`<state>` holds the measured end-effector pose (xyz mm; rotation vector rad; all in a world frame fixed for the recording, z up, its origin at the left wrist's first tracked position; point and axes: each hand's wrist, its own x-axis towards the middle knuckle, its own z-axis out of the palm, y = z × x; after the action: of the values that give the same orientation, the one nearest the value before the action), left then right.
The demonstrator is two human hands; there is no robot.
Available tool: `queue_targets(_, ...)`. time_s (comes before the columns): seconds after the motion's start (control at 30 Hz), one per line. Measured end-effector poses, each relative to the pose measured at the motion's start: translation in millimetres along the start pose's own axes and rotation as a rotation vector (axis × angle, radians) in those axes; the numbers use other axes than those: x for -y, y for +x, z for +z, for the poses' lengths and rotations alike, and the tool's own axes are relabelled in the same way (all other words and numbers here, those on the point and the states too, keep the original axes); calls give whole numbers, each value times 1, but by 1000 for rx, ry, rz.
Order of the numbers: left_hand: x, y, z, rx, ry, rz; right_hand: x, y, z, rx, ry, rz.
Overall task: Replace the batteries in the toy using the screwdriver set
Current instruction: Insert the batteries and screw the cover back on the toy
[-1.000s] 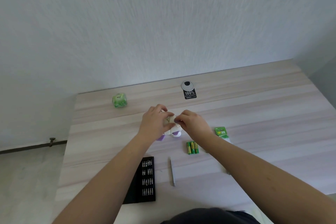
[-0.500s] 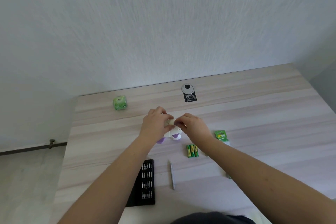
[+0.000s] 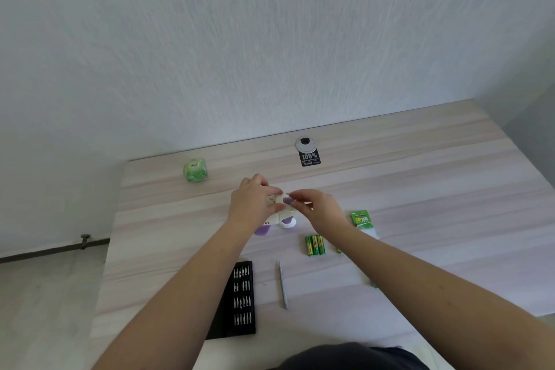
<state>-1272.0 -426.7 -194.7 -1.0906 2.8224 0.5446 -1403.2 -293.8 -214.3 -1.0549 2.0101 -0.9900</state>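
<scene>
A small white and purple toy sits mid-table, partly hidden by both hands. My left hand grips its upper part from the left. My right hand pinches the top of the toy from the right with curled fingers. Green batteries lie side by side just right of the toy. A slim silver screwdriver lies nearer to me, and the black bit case lies open to its left under my left forearm.
A green battery package lies right of my right wrist. A green cube stands at the back left. A grey cable grommet and a black label sit at the table's back edge by the wall. Floor shows left.
Both hands stay on the toy with only small finger shifts; a purple part now shows between the fingertips. The view has tilted slightly.
</scene>
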Motion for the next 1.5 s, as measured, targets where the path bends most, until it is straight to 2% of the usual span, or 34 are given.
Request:
queue_targets(0.17,0,-2,1,-8,0,-8,4,9,0,-10,-147,-28)
queue_targets(0.4,-2,-5,2,-30,-44,-27,6,13,3,20,-514,-155)
queue_targets(0.53,-2,-5,2,-27,-53,-31,0,14,4,-39,-587,-306)
queue_targets(0.63,-3,-5,3,-19,-54,-45,1,14,2,-53,-606,-347)
queue_targets(0.73,-6,-6,2,-11,-66,-70,5,12,2,-5,-486,-218)
queue_targets(0.93,-5,-9,2,-5,-53,-49,8,2,13,9,-23,63)
queue_targets(1.1,-6,-12,3,-45,-62,-38,22,8,20,50,92,259)
queue_targets(1.5,1,-16,1,23,-29,-13,18,11,27,105,298,308)
